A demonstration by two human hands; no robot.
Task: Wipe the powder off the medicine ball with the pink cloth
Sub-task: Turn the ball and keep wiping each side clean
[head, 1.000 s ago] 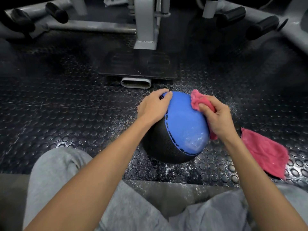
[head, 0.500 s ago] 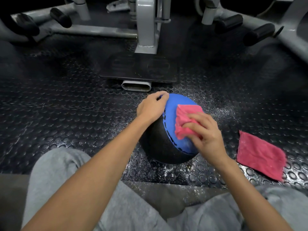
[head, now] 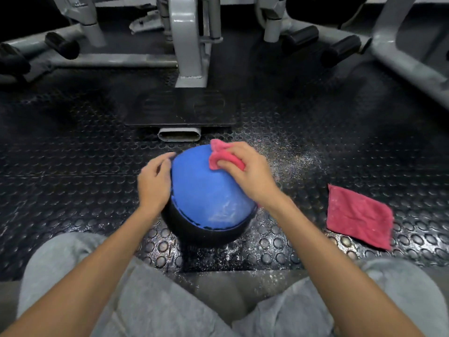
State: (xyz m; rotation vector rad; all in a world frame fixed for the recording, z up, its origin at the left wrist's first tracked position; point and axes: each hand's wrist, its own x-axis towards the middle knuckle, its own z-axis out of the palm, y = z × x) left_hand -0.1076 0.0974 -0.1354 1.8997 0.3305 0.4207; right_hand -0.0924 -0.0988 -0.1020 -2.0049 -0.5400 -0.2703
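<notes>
Black studded rubber floor [head: 73, 166] all round; far centre, grey machine upright [head: 188, 45] on a dark flat plate [head: 182, 110]; open grey tube end [head: 179, 135] just nearer; black padded rollers [head: 340, 51] far right; spread-out spare cloth [head: 357, 215] near right.

The person wears loose grey trousers [head: 158, 307] of soft, faintly mottled jersey cloth, creased over both thighs and rounded at the knees. The left forearm [head: 97, 269] and the right forearm [head: 328, 259] are bare along their whole visible length, down to the wrists.
</notes>
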